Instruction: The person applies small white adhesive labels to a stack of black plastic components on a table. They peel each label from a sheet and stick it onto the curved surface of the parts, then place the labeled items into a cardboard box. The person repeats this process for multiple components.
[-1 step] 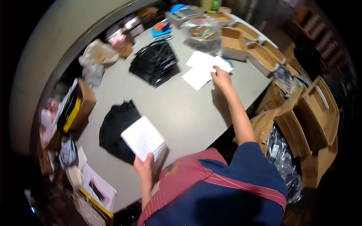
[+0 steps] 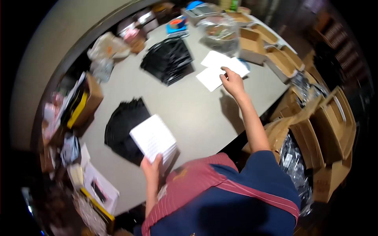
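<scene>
In my left hand [image 2: 151, 168] is a thick stack of white printed sheets [image 2: 152, 135], gripped at its near edge with the thumb on top. The stack overlaps a fanned pile of flat black pieces [image 2: 125, 128] on the table. My right hand [image 2: 233, 83] is over several loose white cards [image 2: 210, 80] at the right, with its index finger bent and its thumb a little apart. No card shows between those fingers, and the other fingers are partly hidden. Farther back lies a second pile of black folded pieces [image 2: 167, 61], shinier than the first.
Open cardboard boxes [image 2: 252, 45] and a clear plastic bag [image 2: 220, 33] line the far right of the grey table [image 2: 173, 102]. Large cartons [image 2: 307, 145] with plastic-wrapped items stand at my right. A box [image 2: 92, 96], bags and a phone [image 2: 98, 191] edge the left side.
The whole view has shifted slightly. Against the white cards, my right hand has moved a little to the left. My left hand still holds the stack.
</scene>
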Demonstrator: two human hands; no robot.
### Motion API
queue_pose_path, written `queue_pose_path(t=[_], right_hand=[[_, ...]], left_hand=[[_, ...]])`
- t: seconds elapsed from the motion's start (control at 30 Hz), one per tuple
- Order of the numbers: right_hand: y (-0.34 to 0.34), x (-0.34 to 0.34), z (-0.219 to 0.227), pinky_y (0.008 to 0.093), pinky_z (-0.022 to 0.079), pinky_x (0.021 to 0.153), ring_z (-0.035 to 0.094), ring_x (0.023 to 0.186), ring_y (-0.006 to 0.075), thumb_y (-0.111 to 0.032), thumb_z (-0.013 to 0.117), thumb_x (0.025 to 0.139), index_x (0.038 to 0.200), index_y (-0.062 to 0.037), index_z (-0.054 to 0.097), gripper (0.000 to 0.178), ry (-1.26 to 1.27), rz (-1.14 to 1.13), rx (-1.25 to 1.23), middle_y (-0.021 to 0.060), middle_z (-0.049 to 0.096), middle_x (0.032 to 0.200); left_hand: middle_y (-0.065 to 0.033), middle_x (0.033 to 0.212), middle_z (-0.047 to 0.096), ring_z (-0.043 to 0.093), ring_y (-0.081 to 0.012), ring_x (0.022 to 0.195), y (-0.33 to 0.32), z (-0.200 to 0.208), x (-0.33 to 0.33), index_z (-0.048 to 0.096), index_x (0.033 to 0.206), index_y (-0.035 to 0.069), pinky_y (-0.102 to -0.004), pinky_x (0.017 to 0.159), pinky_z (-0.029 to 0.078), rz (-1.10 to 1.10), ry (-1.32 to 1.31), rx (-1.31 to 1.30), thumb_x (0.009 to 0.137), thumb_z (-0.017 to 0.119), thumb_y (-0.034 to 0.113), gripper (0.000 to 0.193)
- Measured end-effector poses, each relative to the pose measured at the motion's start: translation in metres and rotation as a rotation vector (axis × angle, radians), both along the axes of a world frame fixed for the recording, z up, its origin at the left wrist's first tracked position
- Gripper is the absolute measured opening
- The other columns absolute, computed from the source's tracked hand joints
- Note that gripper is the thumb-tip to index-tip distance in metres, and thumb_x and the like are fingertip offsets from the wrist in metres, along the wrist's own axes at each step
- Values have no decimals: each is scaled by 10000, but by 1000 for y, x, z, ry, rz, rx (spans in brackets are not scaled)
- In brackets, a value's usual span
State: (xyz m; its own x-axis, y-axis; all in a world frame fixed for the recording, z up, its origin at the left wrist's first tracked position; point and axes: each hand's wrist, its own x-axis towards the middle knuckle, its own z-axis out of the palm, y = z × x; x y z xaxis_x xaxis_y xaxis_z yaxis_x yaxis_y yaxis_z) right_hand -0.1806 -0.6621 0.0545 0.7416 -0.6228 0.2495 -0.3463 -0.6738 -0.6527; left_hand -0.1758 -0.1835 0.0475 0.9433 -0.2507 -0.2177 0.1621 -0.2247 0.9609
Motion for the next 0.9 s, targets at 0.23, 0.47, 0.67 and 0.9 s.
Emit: queue_pose_path(t=[0.23, 0.47, 0.67, 0.9], right_hand=[[190, -8, 98, 529, 364, 1145, 464, 1365, 398, -392, 721, 900, 1455, -79, 514, 670, -188, 1170, -287, 196, 486, 1487], [252, -1, 100, 484, 497, 910, 627, 1085, 422, -513, 747, 859, 1505, -40, 426, 863, 189, 1498, 35, 246, 674, 1147], [276, 2, 69, 439, 549, 679, 702, 759, 411, -440, 703, 923, 1402, -37, 528, 650, 226, 1418, 243, 248, 699, 869], [309, 12, 84, 378, 539, 661, 709, 750, 337, -398, 705, 934, 1190, -43, 680, 438, 227, 1414, 317, 195, 702, 814]], left_hand=[[-110, 1200, 681, 652, -186, 1067, -24, 76, -6, 582, 1302, -66, -321, 955, 495, -211, 478, -458, 907, 696, 149, 464], [-141, 1262, 653, 617, -200, 1165, 21, 91, -22, 550, 1352, -65, -333, 1035, 447, -325, 562, -565, 968, 617, 163, 452], [-94, 1147, 699, 635, -174, 1101, 47, 96, -22, 620, 1306, -9, -313, 1011, 449, -27, -91, -296, 885, 705, 145, 457], [-59, 960, 722, 655, -101, 839, 55, 78, -16, 660, 1213, 15, -267, 762, 531, -24, -281, -37, 868, 744, 58, 358]])
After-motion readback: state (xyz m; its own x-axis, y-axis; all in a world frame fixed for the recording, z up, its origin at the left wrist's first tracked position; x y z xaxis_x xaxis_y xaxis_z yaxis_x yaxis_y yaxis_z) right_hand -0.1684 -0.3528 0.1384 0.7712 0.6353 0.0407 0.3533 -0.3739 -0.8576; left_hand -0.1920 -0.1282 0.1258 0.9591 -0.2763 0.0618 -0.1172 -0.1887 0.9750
